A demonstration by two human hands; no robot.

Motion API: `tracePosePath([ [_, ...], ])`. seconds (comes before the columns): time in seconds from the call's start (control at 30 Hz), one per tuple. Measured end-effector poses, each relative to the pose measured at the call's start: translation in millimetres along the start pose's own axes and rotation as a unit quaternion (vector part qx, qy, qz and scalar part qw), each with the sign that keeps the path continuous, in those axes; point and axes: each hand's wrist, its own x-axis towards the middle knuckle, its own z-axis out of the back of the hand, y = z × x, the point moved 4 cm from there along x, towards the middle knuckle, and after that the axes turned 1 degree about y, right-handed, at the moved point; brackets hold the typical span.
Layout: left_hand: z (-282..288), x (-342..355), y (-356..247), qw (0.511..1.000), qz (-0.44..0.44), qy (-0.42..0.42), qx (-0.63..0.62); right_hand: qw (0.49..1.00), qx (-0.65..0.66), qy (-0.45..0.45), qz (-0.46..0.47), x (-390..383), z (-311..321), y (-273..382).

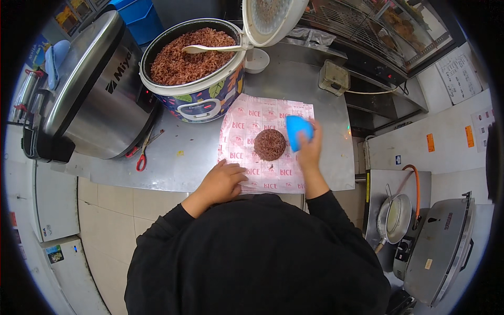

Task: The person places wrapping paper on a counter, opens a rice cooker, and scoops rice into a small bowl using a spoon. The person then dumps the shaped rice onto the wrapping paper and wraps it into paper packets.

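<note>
A round, domed mound of reddish-brown cooked rice (270, 145) sits near the middle of the pink-and-white printed wrapping paper (239, 118), which lies in a stack on the steel counter. My right hand (310, 149) grips a small blue bowl (297, 131), tilted on its side, just right of the mound and apart from it. My left hand (224, 181) rests on the paper's near left edge, fingers loosely extended, with nothing visible in it. Behind the paper stands an open rice cooker (197, 105) full of the same rice, a white paddle (210, 49) lying across it.
A large steel cooker (100, 89) stands on the left, with red-handled scissors (141, 160) beside it. A white bowl (257, 60) and a square container (334, 77) sit at the back. A heated display cabinet (388, 31) is back right; a pan (395, 216) is lower right.
</note>
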Motion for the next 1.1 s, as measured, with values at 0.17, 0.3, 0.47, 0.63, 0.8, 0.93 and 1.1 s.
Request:
tracePosePath([
  [0.17,12.3,-5.4,8.8,0.998,0.028,-0.013,0.06,0.913,0.228,-0.047,-0.335,20.7,58.6,-3.1],
  [0.3,10.4,-7.4,16.8,0.981,0.027,-0.171,-0.084,0.945,-0.018,-0.067,-0.319,37.9,113.2,-40.3],
  [0.47,7.6,-2.2,26.0,0.931,0.142,-0.281,-0.184,0.927,-0.035,-0.098,-0.36,33.0,122.4,-37.5],
  [0.63,-3.4,-0.5,39.0,0.935,0.155,-0.215,-0.236,0.93,-0.332,-0.157,-0.029,5.8,148.7,-34.0],
  [0.8,2.4,-4.6,43.2,0.93,0.152,-0.189,-0.277,0.983,-0.092,0.138,-0.083,-51.9,85.1,12.8],
  [0.93,9.0,-4.6,40.4,0.987,0.075,-0.089,-0.113,0.961,-0.128,0.245,-0.011,-50.8,73.0,-14.2],
  [1.1,24.1,-21.9,35.6,0.988,0.08,-0.04,-0.123,0.915,-0.262,0.298,0.074,-63.7,67.0,25.0],
])
